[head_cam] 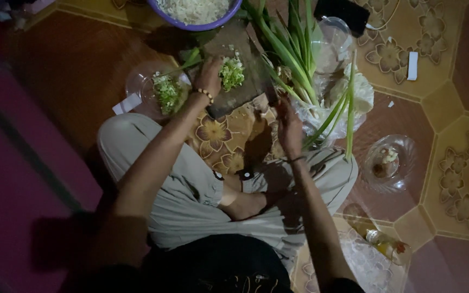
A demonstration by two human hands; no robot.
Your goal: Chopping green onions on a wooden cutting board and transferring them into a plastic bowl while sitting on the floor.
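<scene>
Nearest, your right hand (290,127) pinched loosely at the long, smooth green onion stalks (299,65) lying in crinkled clear plastic. Further out, your left hand (208,76), fingers curled down, pressed beside a fluffy heap of chopped greens (232,72) on the dark flat cutting board (240,81); whether it gripped anything, you couldn't tell. Beyond sat a round purple bowl (213,24).

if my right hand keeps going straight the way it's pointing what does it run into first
Most likely the long green spring onion stalks: the right hand points up the picture toward their pale base ends, close ahead. Depth is unclear in this dim view.
</scene>
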